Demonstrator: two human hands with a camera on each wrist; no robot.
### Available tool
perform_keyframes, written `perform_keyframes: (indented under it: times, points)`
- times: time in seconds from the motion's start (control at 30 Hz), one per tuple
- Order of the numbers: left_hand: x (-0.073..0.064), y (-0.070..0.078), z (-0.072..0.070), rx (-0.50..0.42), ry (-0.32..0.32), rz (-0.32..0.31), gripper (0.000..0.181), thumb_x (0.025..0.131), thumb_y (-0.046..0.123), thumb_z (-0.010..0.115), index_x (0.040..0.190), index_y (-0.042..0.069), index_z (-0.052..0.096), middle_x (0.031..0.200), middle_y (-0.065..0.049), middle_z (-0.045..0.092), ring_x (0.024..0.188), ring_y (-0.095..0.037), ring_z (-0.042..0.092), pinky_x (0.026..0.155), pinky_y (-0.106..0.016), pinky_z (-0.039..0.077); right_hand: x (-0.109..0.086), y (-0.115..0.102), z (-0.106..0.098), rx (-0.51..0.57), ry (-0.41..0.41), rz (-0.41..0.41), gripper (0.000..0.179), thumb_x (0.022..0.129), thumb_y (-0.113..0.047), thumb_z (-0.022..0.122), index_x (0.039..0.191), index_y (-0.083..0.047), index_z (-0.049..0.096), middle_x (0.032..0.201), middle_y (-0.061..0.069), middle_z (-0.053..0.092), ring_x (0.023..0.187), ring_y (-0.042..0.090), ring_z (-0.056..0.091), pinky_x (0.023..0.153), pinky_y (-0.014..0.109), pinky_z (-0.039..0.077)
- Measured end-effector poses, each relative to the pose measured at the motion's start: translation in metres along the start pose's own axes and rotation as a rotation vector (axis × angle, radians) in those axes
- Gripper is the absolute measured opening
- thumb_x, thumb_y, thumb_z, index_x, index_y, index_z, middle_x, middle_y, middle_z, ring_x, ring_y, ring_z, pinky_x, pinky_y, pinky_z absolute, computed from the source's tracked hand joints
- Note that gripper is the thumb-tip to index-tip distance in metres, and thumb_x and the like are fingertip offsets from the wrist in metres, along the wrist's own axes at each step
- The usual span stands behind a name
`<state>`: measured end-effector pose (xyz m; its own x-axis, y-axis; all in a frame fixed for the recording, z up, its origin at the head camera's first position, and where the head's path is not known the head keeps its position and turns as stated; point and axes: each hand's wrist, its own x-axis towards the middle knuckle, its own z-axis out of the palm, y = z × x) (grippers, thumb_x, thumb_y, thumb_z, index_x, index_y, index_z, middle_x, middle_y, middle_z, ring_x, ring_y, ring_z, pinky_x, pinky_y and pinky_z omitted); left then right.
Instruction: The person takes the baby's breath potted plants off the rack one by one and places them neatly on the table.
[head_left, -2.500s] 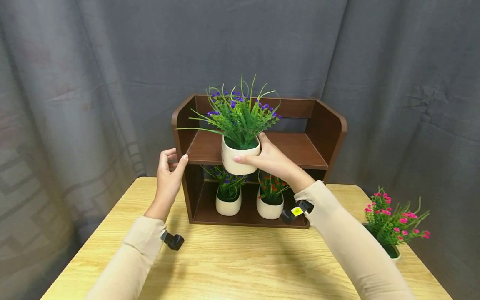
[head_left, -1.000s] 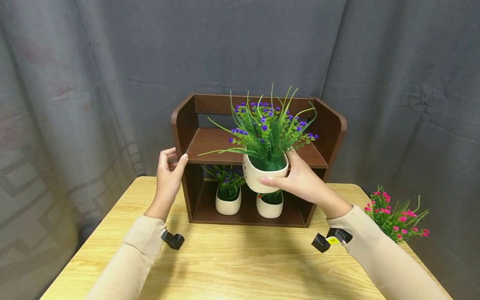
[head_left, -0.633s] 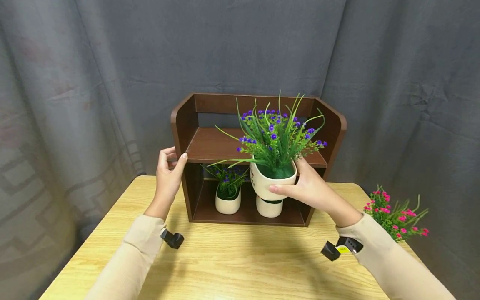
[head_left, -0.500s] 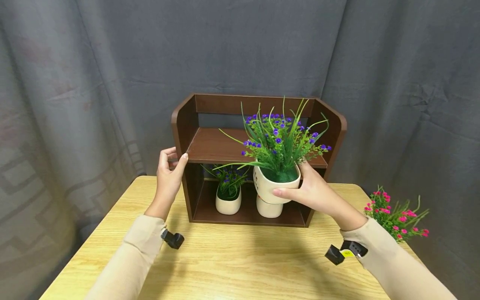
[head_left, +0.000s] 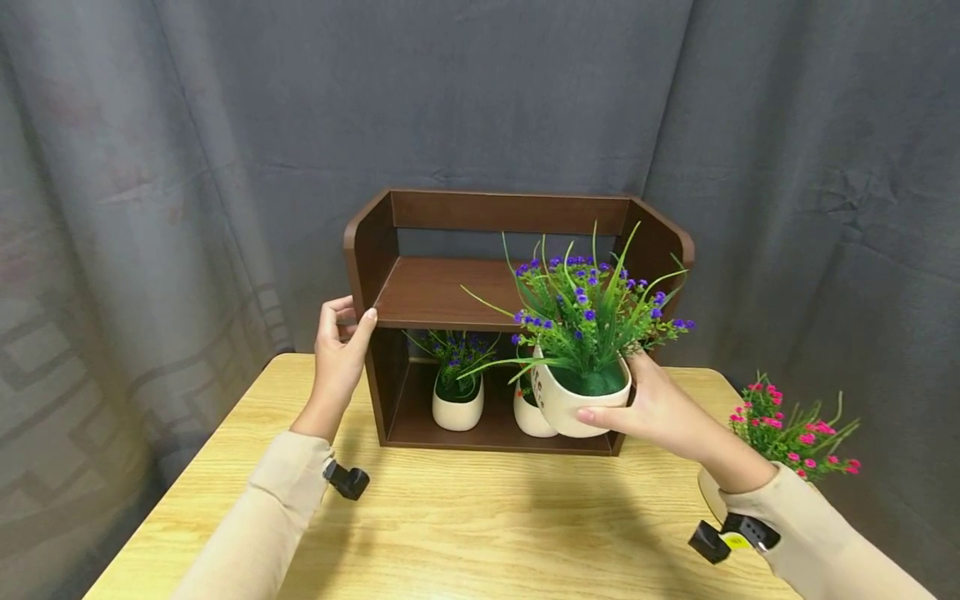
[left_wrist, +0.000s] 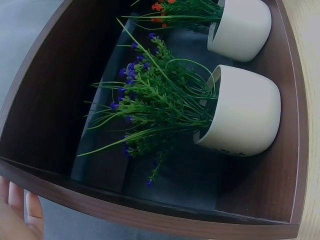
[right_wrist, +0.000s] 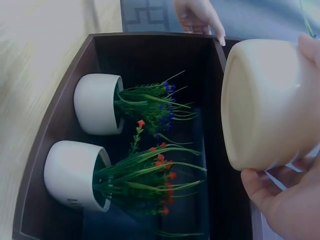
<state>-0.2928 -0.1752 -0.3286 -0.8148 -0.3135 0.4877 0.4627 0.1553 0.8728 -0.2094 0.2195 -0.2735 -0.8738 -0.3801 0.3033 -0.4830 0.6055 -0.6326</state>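
A white pot of purple flowers and long green leaves (head_left: 582, 406) is held in the air by my right hand (head_left: 663, 414), in front of the shelf's right half. The thumb lies on the pot's near side; most of the other fingers are hidden behind it. In the right wrist view the pot (right_wrist: 270, 105) shows its pale base. My left hand (head_left: 341, 354) holds the left side of the dark brown two-tier shelf (head_left: 442, 292), thumb on the front edge. In the left wrist view its fingers (left_wrist: 16, 199) are outside the panel.
The lower tier holds a purple-flowered pot (head_left: 457, 412) and a red-flowered pot (right_wrist: 75, 172), partly hidden in the head view. A pink-flowered plant (head_left: 783, 429) stands on the wooden table (head_left: 450, 525) at right, partly behind my right forearm. Grey curtains (head_left: 510, 100) hang behind.
My right hand has brought the purple-flowered pot from in front of the upper tier downward and to the right. My left hand has stayed at the shelf's left side.
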Motion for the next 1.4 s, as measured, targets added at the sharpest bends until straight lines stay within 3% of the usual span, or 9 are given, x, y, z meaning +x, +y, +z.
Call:
perform_keyframes:
  times: [0.23,0.3,0.47,0.6,0.73,0.87,0.97,1.2,1.4]
  points:
    - [0.0,-0.001,-0.001,-0.013,-0.008,0.009,0.041,0.099,0.025,0.065,0.132,0.006,0.051,0.108,0.001,0.054,0.091,-0.022,0.056,0.077,-0.027,0.043,-0.019,0.004,-0.009,-0.042,0.001,0.073,0.095,0.082,-0.036,0.083,0.154,-0.006,0.029,0.141,0.019,0.05,0.125,0.034,0.049,0.098,0.058,0.04]
    - [0.0,-0.001,-0.002,-0.016,-0.008,0.008,0.041,0.099,0.025,0.065,0.133,0.006,0.051,0.108,0.002,0.054,0.091,-0.02,0.056,0.077,-0.027,0.043,-0.022,0.006,-0.011,-0.045,0.004,0.07,0.094,0.082,-0.035,0.084,0.154,-0.008,0.03,0.139,0.019,0.052,0.126,0.037,0.049,0.098,0.061,0.039]
    - [0.0,0.001,-0.002,-0.022,-0.007,-0.003,0.042,0.098,0.023,0.066,0.134,0.008,0.051,0.109,0.003,0.053,0.091,-0.018,0.055,0.077,-0.026,0.043,-0.029,0.013,-0.015,-0.089,-0.012,0.103,0.103,0.083,-0.038,0.082,0.157,-0.002,0.021,0.151,0.028,0.038,0.135,0.046,0.038,0.1,0.066,0.036]
    - [0.0,0.001,-0.002,-0.018,-0.017,-0.007,0.042,0.098,0.023,0.066,0.135,0.009,0.051,0.11,0.002,0.053,0.092,-0.02,0.055,0.077,-0.028,0.043,-0.034,0.021,-0.017,-0.109,-0.011,0.091,0.094,0.081,-0.036,0.084,0.15,0.002,0.033,0.137,0.023,0.054,0.121,0.036,0.053,0.096,0.054,0.046]
    - [0.0,-0.001,-0.002,-0.009,-0.013,0.007,0.042,0.098,0.026,0.066,0.133,0.008,0.051,0.109,0.002,0.053,0.092,-0.02,0.055,0.077,-0.029,0.043,-0.039,0.028,-0.02,-0.134,-0.031,0.106,0.08,0.08,-0.035,0.084,0.137,0.005,0.045,0.108,0.012,0.065,0.091,0.019,0.06,0.077,0.033,0.051]
    - [0.001,-0.001,-0.003,-0.009,-0.006,0.016,0.042,0.098,0.026,0.066,0.132,0.006,0.051,0.108,0.001,0.053,0.091,-0.017,0.055,0.077,-0.028,0.043,-0.045,0.033,-0.022,-0.149,-0.048,0.121,0.088,0.082,-0.036,0.082,0.144,0.007,0.037,0.119,0.019,0.06,0.101,0.023,0.059,0.079,0.031,0.05]
    - [0.0,0.0,-0.003,-0.017,-0.006,0.02,0.042,0.098,0.026,0.066,0.132,0.006,0.051,0.108,0.001,0.054,0.091,-0.017,0.056,0.077,-0.028,0.043,-0.049,0.038,-0.022,-0.144,-0.048,0.099,0.083,0.082,-0.034,0.082,0.143,0.005,0.041,0.125,0.017,0.061,0.106,0.024,0.059,0.082,0.031,0.051]
    - [0.001,0.0,-0.002,-0.019,-0.003,-0.005,0.04,0.099,0.019,0.064,0.133,0.004,0.05,0.106,0.003,0.052,0.092,-0.019,0.054,0.078,-0.027,0.042,-0.058,0.054,-0.018,-0.16,-0.055,0.093,0.072,0.079,-0.032,0.085,0.132,0.003,0.054,0.11,0.007,0.067,0.091,0.012,0.06,0.077,0.029,0.051]
    - [0.002,0.0,-0.001,-0.001,-0.005,-0.013,0.041,0.099,0.017,0.063,0.135,0.002,0.049,0.108,0.003,0.052,0.093,-0.02,0.054,0.078,-0.027,0.042,-0.066,0.07,-0.014,-0.207,-0.074,0.09,0.071,0.076,-0.036,0.087,0.13,-0.001,0.058,0.108,0.003,0.068,0.091,0.007,0.059,0.079,0.029,0.05]
